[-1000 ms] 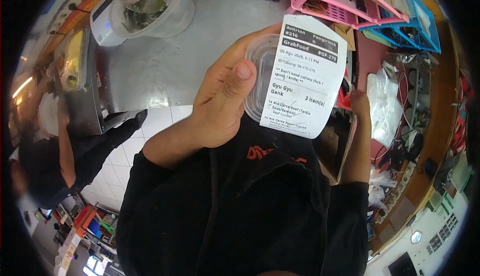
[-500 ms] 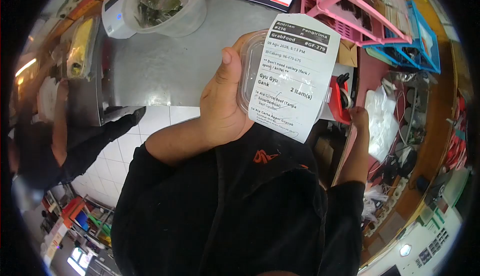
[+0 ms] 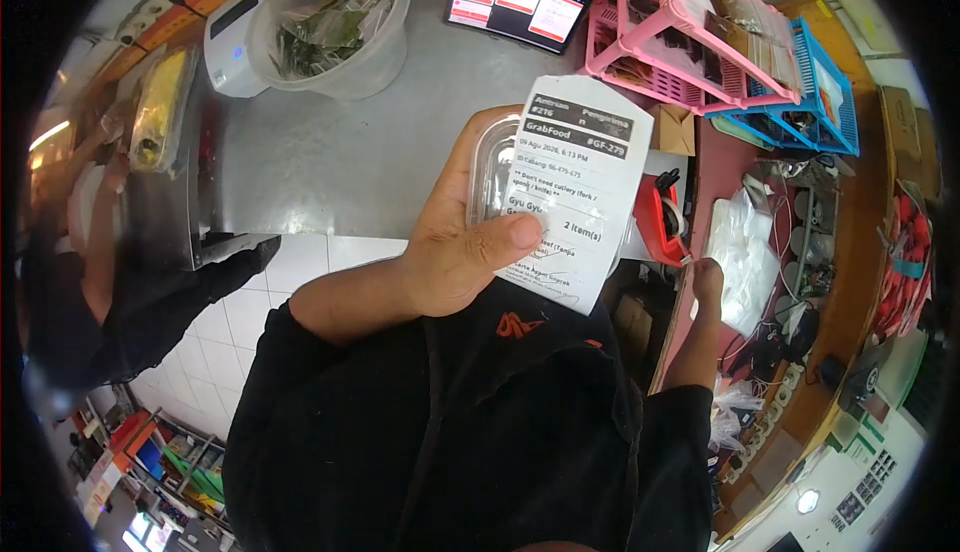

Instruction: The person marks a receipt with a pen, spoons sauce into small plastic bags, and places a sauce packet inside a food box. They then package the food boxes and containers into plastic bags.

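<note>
My left hand (image 3: pixel 450 242) is closed around a clear plastic food container (image 3: pixel 490 157). Its thumb presses a printed order receipt (image 3: pixel 590 187) flat against the container, covering some of the lower lines. To the right stands a red tape dispenser (image 3: pixel 660 227) with a roll of tape in it. My right hand (image 3: pixel 707 280) is at the dispenser's near end, its fingers drawn together; whatever they pinch is too small to make out.
A steel table (image 3: pixel 300 152) holds a plastic tub (image 3: pixel 330 82) of wrapped packets, a white device (image 3: pixel 235 47) and a tablet (image 3: pixel 515 7). Pink (image 3: pixel 690 42) and blue racks (image 3: pixel 825 92) stand at the back right. Plastic bags (image 3: pixel 745 262) lie right. Another person's arm (image 3: pixel 100 242) shows at left.
My left thumb has come down from beside the container onto the receipt. The container and receipt sit slightly lower in view. My right hand has shifted slightly nearer to me along the dispenser.
</note>
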Available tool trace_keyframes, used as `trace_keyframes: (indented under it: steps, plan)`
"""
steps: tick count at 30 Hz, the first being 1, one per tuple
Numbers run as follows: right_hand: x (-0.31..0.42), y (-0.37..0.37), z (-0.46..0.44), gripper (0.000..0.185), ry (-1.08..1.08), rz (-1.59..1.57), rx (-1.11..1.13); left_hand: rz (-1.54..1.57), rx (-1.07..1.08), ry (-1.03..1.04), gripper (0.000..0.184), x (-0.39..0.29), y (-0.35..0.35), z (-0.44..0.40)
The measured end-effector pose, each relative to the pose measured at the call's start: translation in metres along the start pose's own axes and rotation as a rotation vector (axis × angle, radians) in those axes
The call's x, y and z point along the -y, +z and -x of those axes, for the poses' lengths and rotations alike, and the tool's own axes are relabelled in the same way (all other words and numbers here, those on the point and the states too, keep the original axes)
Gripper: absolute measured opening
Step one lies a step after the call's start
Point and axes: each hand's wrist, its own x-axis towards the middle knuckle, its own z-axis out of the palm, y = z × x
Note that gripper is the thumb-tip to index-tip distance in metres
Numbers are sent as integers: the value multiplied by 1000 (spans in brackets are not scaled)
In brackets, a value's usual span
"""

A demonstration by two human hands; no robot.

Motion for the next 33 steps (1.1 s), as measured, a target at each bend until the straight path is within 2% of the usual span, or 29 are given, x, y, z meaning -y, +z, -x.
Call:
trace_keyframes:
  steps: [1,2,5,6,7,8,9,12,13,14,15,17,18,20,22,24,26,30,32,33]
  plan:
    - [-61,32,-13,20,-199,232,-11,-61,-22,24,73,1,0,0]
    - [-62,25,-7,20,-198,237,-19,-122,-47,53,75,2,-1,0]
    - [-44,11,12,24,134,-230,13,-197,-81,83,73,2,-5,1]
    - [-49,21,16,26,66,-449,-83,-185,-69,78,73,1,-7,4]
    - [-62,27,19,26,41,-395,-120,-147,-101,70,72,1,-10,8]
    - [-70,33,20,27,137,-537,-107,-105,-119,48,73,3,-12,9]
    - [-57,27,26,26,226,-552,-138,-121,-178,66,75,6,-14,10]
    - [-69,37,20,22,177,-514,-191,-219,-285,126,77,10,-9,7]
    - [-55,30,19,20,179,-576,-187,-265,-257,104,70,10,-18,7]
    - [-17,1,23,24,223,-434,-146,-316,-234,90,64,13,-28,9]
    - [-21,11,15,27,164,-623,-162,-314,-265,102,62,15,-34,10]
    - [0,3,5,27,86,-613,-63,-341,-301,91,61,21,-44,10]
    - [15,1,1,27,98,-607,-17,-367,-364,100,60,23,-48,10]
    - [38,-4,-7,27,120,-610,19,-353,-339,75,60,25,-51,7]
    - [50,-7,-19,26,87,-202,175,-339,-323,53,61,27,-53,4]
    - [53,-9,-28,22,134,-240,179,-296,-332,29,62,28,-54,2]
    - [55,-13,-35,21,89,-136,277,-287,-320,31,61,29,-53,0]
    - [41,-18,-31,22,4,-295,228,-282,-320,49,59,30,-49,1]
    - [27,-26,-20,21,-13,-320,106,-288,-324,55,59,31,-57,6]
    - [19,-30,-13,21,-14,-189,121,-293,-322,51,59,30,-60,8]
